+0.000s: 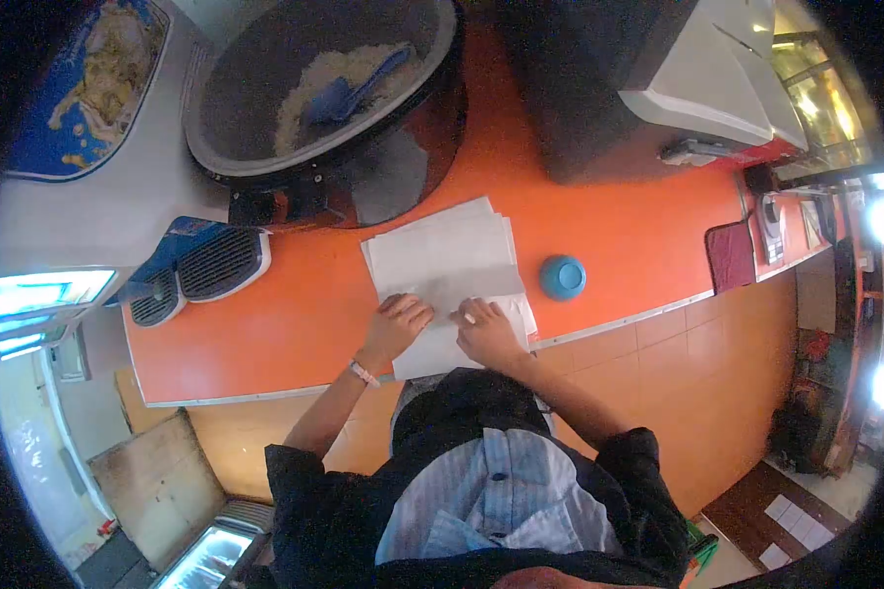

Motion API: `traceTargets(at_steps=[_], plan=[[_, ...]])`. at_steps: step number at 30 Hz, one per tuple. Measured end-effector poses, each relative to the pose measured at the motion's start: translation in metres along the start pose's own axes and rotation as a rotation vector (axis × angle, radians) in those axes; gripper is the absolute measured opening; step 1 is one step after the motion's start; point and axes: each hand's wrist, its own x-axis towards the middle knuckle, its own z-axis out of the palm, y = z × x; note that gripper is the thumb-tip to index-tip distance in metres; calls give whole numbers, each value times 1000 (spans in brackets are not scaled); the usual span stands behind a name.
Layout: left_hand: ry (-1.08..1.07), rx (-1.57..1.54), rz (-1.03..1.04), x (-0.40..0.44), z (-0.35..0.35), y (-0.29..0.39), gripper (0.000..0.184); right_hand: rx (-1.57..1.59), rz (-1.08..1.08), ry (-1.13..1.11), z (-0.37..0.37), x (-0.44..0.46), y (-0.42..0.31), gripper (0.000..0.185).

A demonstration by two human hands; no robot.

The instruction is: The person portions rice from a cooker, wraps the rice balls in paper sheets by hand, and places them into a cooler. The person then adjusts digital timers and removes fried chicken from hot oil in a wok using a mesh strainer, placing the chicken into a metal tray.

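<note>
A stack of white paper sheets [442,245] lies on the orange counter in front of me, its edges uneven. The near part of a top sheet reaches past the counter's front edge toward my lap. My left hand [400,326] has curled fingers closed on the left side of the paper. On the right side, my right hand [486,332] is closed with its fingertips pinching the paper. The hands are a small gap apart. To the right of the stack sits a small blue bowl [563,278], touched by neither hand.
A large dark round tub [324,167] holds rice-like grains and a blue scoop [349,96]. White machines stand left and at the back right [702,88]. A black-grilled unit [221,263] rests at the left. A maroon cloth [730,260] drapes over the counter's edge [648,316].
</note>
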Motion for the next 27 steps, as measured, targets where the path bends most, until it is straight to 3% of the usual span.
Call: traceTargets(at_steps=[3, 6, 10, 13, 16, 22, 27], plan=[[5, 8, 1, -8, -1, 4, 13, -221, 11, 403, -43, 1, -6, 30], [61, -73, 19, -20, 14, -4, 16, -413, -106, 277, -45, 9, 20, 28], [9, -124, 48, -32, 19, -14, 19, -342, -267, 70, -16, -5, 43, 25], [-38, -99, 38, -35, 22, -15, 20, -367, -316, 255, -16, -7, 42, 22], [16, -60, 88, -36, 20, -15, 20, -306, -332, 288, -12, -3, 47, 20], [-12, -70, 124, -50, 43, -22, 24, -191, -448, 146, 18, -7, 63, 19], [-33, -38, 69, -53, 46, -15, 22, -84, -357, 132, 30, -8, 65, 18]])
